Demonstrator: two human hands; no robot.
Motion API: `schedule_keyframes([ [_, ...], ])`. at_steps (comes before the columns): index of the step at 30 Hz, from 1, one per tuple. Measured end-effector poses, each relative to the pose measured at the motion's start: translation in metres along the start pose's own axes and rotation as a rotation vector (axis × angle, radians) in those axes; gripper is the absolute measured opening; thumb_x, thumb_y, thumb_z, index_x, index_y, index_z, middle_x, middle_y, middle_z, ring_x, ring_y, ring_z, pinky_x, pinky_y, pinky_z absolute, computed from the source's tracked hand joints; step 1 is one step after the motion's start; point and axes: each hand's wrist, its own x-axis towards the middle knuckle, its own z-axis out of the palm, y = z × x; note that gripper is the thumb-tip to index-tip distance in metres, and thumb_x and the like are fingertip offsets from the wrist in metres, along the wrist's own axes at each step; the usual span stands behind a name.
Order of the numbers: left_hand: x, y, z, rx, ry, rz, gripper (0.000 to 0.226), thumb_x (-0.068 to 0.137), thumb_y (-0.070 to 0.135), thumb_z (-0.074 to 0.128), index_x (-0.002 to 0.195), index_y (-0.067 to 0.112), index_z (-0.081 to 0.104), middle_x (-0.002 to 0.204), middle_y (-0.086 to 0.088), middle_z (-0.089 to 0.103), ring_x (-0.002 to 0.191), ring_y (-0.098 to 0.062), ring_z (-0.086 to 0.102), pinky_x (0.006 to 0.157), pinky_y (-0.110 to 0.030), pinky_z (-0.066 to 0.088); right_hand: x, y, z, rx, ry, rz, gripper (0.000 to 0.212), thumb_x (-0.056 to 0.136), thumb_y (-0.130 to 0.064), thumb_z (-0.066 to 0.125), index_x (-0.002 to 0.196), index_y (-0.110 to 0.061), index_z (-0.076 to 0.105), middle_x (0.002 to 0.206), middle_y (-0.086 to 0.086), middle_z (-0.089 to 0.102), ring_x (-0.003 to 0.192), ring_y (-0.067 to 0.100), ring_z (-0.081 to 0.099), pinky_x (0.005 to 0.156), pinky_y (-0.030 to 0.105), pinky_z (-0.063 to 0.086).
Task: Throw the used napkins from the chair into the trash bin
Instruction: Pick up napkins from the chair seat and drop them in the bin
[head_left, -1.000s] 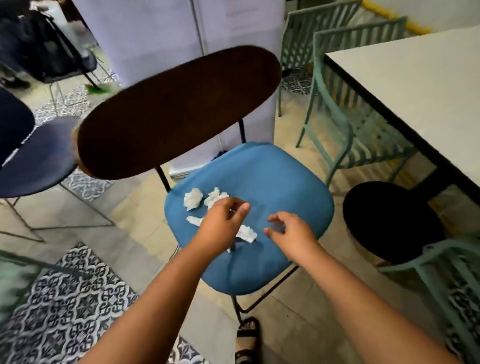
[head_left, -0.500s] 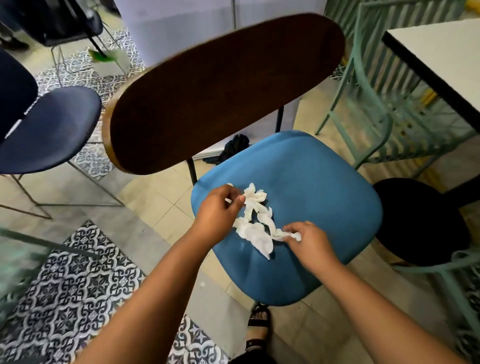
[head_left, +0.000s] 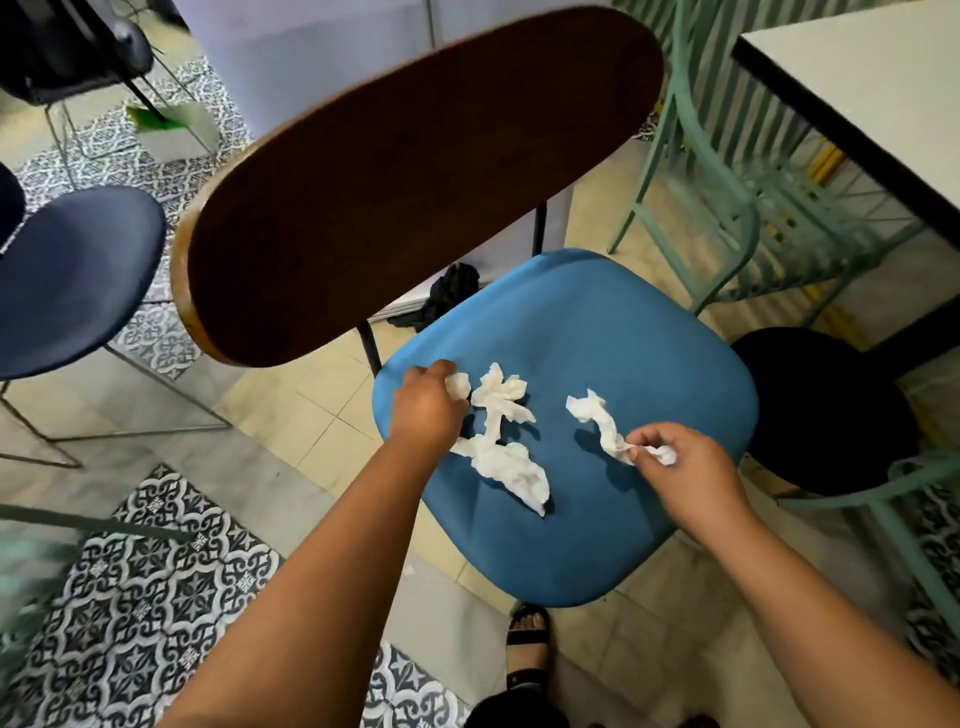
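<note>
A chair (head_left: 597, 338) with a blue padded seat and a dark wooden backrest (head_left: 415, 182) fills the middle of the view, a white table (head_left: 872, 88) at the upper right. Crumpled white napkins (head_left: 506, 431) lie on the seat's near left part. The left hand (head_left: 426, 410) curls its fingers around a small wad (head_left: 458, 385) at the seat's left edge. The right hand (head_left: 685, 467) pinches the end of a twisted napkin strip (head_left: 597, 421), lifted slightly off the seat.
</note>
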Motion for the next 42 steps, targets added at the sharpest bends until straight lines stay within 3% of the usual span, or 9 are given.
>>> schedule_keyframes([
  [5, -0.001, 0.002, 0.000, -0.071, 0.077, 0.063, 0.034, 0.089, 0.009, 0.058, 0.123, 0.014, 0.061, 0.118, -0.012, 0.061, 0.092, -0.028, 0.062, 0.073, -0.025, 0.041, -0.007, 0.003, -0.006, 0.060, 0.064, 0.023, 0.007, 0.083, -0.016, 0.066, 0.084, -0.022, 0.069, 0.090, -0.001, 0.068, 0.082, 0.017, 0.061, 0.068, 0.027, 0.042],
  [10, -0.022, 0.035, -0.012, -0.263, 0.140, 0.162, 0.027, 0.088, 0.017, 0.067, 0.115, 0.017, 0.064, 0.104, -0.001, 0.064, 0.075, -0.012, 0.059, 0.054, -0.012, 0.044, -0.013, 0.017, -0.017, 0.155, 0.129, 0.045, 0.007, 0.083, -0.016, 0.066, 0.084, -0.022, 0.069, 0.086, -0.002, 0.069, 0.081, 0.016, 0.063, 0.071, 0.029, 0.047],
  [14, -0.052, 0.084, 0.008, -0.408, -0.030, 0.283, 0.026, 0.083, 0.022, 0.075, 0.107, 0.022, 0.065, 0.098, 0.006, 0.069, 0.088, -0.013, 0.065, 0.078, -0.025, 0.052, -0.021, 0.040, -0.040, 0.212, 0.197, 0.082, 0.006, 0.083, -0.017, 0.066, 0.087, -0.020, 0.069, 0.085, -0.002, 0.069, 0.081, 0.017, 0.064, 0.073, 0.030, 0.048],
  [20, -0.117, 0.180, 0.086, -0.335, -0.320, 0.491, 0.020, 0.084, 0.025, 0.073, 0.102, 0.027, 0.064, 0.084, 0.014, 0.065, 0.075, -0.002, 0.062, 0.067, -0.014, 0.048, -0.066, 0.112, -0.105, 0.280, 0.367, 0.183, 0.007, 0.083, -0.017, 0.068, 0.087, -0.024, 0.068, 0.087, -0.003, 0.070, 0.082, 0.014, 0.062, 0.069, 0.024, 0.040],
  [22, -0.139, 0.208, 0.116, -0.326, -0.376, 0.535, 0.020, 0.085, 0.027, 0.073, 0.102, 0.029, 0.063, 0.082, 0.018, 0.061, 0.074, 0.001, 0.061, 0.065, -0.016, 0.050, -0.084, 0.145, -0.128, 0.303, 0.417, 0.239, 0.006, 0.082, -0.018, 0.069, 0.087, -0.022, 0.069, 0.087, -0.002, 0.070, 0.082, 0.014, 0.062, 0.069, 0.025, 0.041],
  [26, -0.202, 0.269, 0.190, -0.305, -0.570, 0.564, 0.030, 0.085, 0.028, 0.072, 0.114, 0.021, 0.064, 0.099, 0.007, 0.064, 0.089, -0.012, 0.067, 0.073, -0.029, 0.057, -0.133, 0.223, -0.180, 0.319, 0.525, 0.354, 0.010, 0.081, -0.017, 0.071, 0.091, -0.017, 0.072, 0.090, -0.004, 0.071, 0.086, 0.015, 0.065, 0.072, 0.022, 0.044],
  [30, -0.273, 0.322, 0.267, -0.279, -0.702, 0.579, 0.038, 0.082, 0.031, 0.075, 0.116, 0.018, 0.064, 0.104, 0.001, 0.066, 0.088, -0.016, 0.069, 0.081, -0.036, 0.059, -0.191, 0.296, -0.232, 0.323, 0.586, 0.488, 0.010, 0.083, -0.017, 0.070, 0.093, -0.017, 0.072, 0.087, -0.007, 0.065, 0.077, 0.005, 0.055, 0.062, 0.006, 0.036],
  [36, -0.360, 0.368, 0.367, -0.210, -0.785, 0.610, 0.028, 0.083, 0.028, 0.074, 0.109, 0.018, 0.067, 0.090, 0.009, 0.064, 0.086, -0.010, 0.063, 0.078, -0.025, 0.053, -0.268, 0.410, -0.273, 0.346, 0.638, 0.674, 0.008, 0.079, -0.013, 0.073, 0.087, -0.013, 0.073, 0.093, 0.003, 0.070, 0.092, 0.020, 0.063, 0.078, 0.025, 0.043],
  [42, -0.397, 0.385, 0.431, -0.120, -0.829, 0.609, 0.033, 0.083, 0.026, 0.075, 0.113, 0.016, 0.066, 0.104, 0.001, 0.069, 0.088, -0.012, 0.065, 0.079, -0.025, 0.051, -0.304, 0.476, -0.279, 0.330, 0.642, 0.803, 0.008, 0.081, -0.012, 0.070, 0.084, -0.019, 0.073, 0.096, 0.004, 0.072, 0.094, 0.020, 0.064, 0.080, 0.027, 0.047],
])
